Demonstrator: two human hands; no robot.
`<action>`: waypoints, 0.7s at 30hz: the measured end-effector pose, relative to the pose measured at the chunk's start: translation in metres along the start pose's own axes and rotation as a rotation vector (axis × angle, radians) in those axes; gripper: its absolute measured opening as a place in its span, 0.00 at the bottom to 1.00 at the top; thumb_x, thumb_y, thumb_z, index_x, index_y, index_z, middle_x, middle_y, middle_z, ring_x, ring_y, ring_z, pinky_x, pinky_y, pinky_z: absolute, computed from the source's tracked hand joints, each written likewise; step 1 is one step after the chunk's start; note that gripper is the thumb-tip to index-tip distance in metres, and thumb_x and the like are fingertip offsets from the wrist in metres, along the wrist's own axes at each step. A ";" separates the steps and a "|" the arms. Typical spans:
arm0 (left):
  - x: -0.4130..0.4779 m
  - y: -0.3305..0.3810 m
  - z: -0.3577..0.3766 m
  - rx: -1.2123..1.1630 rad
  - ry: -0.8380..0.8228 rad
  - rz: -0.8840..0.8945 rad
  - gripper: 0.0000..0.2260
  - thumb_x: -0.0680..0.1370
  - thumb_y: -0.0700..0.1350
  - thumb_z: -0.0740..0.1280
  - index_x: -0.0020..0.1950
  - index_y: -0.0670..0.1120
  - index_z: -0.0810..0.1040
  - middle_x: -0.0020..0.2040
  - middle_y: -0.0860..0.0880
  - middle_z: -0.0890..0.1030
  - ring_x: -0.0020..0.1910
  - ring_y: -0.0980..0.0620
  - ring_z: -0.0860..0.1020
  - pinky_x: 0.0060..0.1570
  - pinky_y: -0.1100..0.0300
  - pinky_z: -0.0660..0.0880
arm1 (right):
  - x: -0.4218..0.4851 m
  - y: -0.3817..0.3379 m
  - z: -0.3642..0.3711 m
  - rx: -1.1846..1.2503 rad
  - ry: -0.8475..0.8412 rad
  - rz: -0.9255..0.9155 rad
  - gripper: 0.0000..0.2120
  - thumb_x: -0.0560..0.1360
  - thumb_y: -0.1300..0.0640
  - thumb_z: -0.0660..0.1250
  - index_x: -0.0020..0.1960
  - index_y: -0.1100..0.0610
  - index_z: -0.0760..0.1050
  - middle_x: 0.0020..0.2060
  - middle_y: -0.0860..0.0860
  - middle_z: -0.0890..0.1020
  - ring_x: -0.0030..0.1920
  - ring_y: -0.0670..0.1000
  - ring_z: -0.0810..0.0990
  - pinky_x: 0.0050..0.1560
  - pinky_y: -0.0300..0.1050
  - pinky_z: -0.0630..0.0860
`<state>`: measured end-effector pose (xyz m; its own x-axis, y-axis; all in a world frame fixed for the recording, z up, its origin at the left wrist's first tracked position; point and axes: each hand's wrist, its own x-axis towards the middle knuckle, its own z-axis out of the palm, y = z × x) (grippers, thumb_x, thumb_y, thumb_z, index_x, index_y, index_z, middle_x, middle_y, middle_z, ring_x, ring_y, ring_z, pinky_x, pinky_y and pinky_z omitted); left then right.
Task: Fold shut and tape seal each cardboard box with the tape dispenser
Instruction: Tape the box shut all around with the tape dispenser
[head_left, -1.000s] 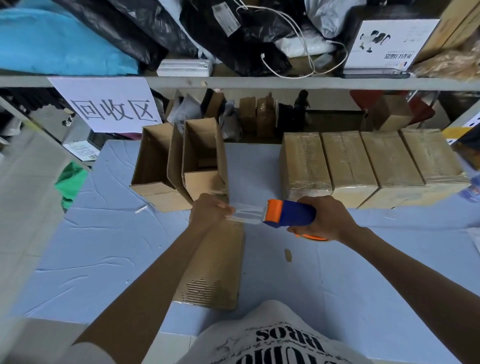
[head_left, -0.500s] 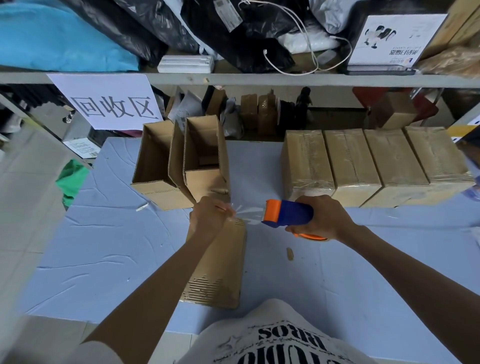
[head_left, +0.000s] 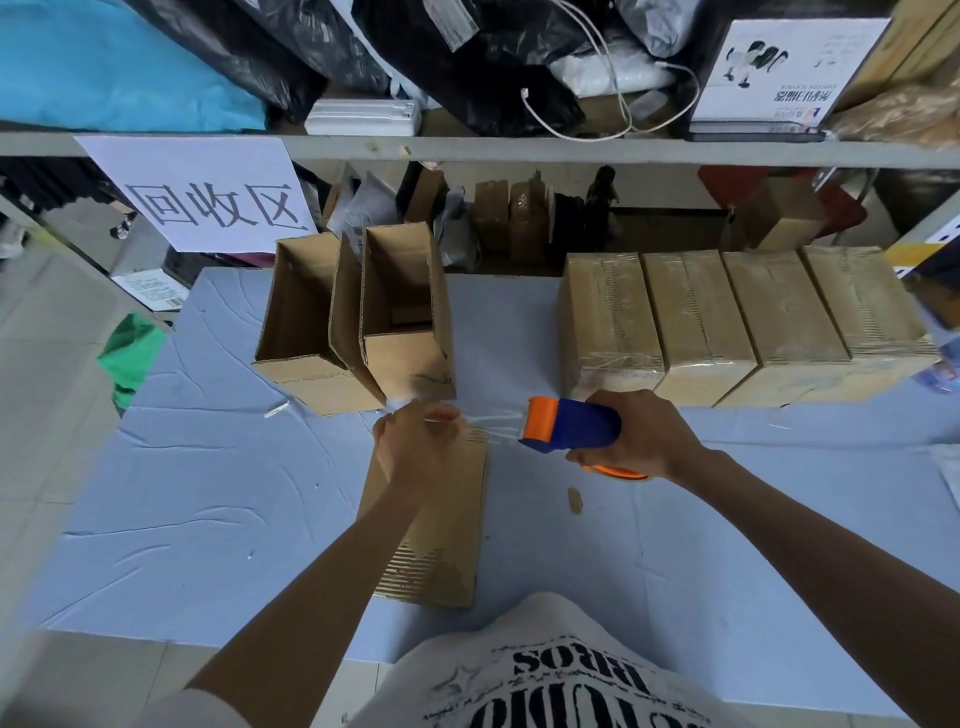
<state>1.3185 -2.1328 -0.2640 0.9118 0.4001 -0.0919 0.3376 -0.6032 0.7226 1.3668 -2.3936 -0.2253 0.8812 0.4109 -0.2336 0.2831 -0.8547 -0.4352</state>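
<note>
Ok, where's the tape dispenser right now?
In the head view the tape dispenser is right of centre, gripped by the right hand, in front of the leftmost sealed box; its tape strip runs to the left hand.

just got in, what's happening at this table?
A person is taping boxes. The right hand grips the tape dispenser; the left hand pinches the clear tape stretched from it, above the far end of a closed box on the blue table. Two open boxes wait behind it; four taped boxes line the right.
</note>
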 end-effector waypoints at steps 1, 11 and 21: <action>-0.001 0.001 0.000 -0.001 0.009 -0.010 0.03 0.75 0.47 0.71 0.46 0.55 0.83 0.43 0.57 0.83 0.48 0.56 0.76 0.58 0.49 0.73 | 0.000 0.000 0.000 -0.004 -0.002 0.000 0.28 0.62 0.40 0.77 0.58 0.50 0.74 0.49 0.45 0.82 0.43 0.43 0.75 0.40 0.33 0.67; -0.005 0.006 0.000 0.164 0.073 -0.137 0.28 0.73 0.59 0.69 0.70 0.52 0.69 0.71 0.48 0.69 0.72 0.44 0.62 0.72 0.41 0.57 | -0.001 -0.001 0.006 0.037 -0.080 0.036 0.28 0.63 0.41 0.76 0.58 0.50 0.74 0.50 0.46 0.82 0.45 0.45 0.76 0.44 0.38 0.71; -0.030 0.016 0.002 0.377 -0.111 -0.134 0.35 0.67 0.67 0.70 0.66 0.47 0.69 0.64 0.46 0.67 0.66 0.43 0.64 0.64 0.45 0.63 | -0.020 -0.007 0.004 0.073 -0.070 0.058 0.28 0.63 0.43 0.77 0.60 0.51 0.74 0.51 0.47 0.82 0.50 0.48 0.79 0.48 0.39 0.72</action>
<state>1.2972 -2.1556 -0.2506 0.8668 0.4278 -0.2561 0.4979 -0.7699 0.3992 1.3453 -2.3943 -0.2210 0.8661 0.3847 -0.3191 0.2017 -0.8532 -0.4811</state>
